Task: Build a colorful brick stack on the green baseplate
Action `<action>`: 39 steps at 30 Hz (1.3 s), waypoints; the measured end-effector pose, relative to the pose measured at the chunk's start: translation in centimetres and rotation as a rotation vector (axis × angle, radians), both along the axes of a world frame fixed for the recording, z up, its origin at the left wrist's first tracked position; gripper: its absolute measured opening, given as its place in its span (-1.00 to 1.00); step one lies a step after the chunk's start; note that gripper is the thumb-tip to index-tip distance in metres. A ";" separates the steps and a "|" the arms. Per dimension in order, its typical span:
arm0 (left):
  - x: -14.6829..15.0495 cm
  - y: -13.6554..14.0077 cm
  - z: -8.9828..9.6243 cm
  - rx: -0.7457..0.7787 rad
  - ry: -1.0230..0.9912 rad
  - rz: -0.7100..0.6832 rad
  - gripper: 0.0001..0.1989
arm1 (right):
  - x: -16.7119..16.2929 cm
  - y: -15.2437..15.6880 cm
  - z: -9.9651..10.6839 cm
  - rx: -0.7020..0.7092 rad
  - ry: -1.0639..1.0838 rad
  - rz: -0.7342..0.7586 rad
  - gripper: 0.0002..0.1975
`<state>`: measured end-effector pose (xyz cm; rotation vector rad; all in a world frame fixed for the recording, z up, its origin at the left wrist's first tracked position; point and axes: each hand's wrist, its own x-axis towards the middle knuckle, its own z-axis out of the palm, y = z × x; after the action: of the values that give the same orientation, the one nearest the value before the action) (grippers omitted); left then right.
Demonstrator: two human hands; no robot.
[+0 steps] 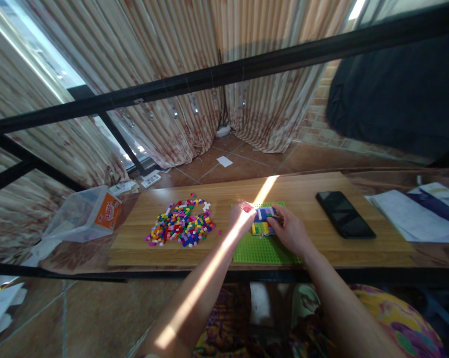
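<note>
A green studded baseplate (267, 252) lies on the wooden board in front of me. On its upper part is a small multicoloured brick build (261, 227), with blue and lilac bricks at the top and yellow and green ones below. My left hand (241, 217) is closed against the build's left side, its fingertips washed out by a strip of sunlight. From the other side my right hand (290, 229) grips the build, thumb across the front and fingers curled round the right edge. The hands partly hide the build's edges.
A pile of loose bricks (182, 222) spreads to the left, near a clear plastic box (77, 219) with an orange label. On the right lie a black tablet-like device (344, 214) and papers (414, 216). A dark metal rail (209, 77) crosses beyond the board.
</note>
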<state>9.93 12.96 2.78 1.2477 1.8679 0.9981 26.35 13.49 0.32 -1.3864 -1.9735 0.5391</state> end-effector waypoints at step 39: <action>-14.4 -15.2 -1.3 0.145 0.123 0.267 -0.81 | 0.6 -0.2 -0.6 -0.094 -0.117 -0.023 -0.43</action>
<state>-4.48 -2.26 1.43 1.1851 2.1305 1.2414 26.92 13.28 -0.27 -1.5281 -2.0442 0.5583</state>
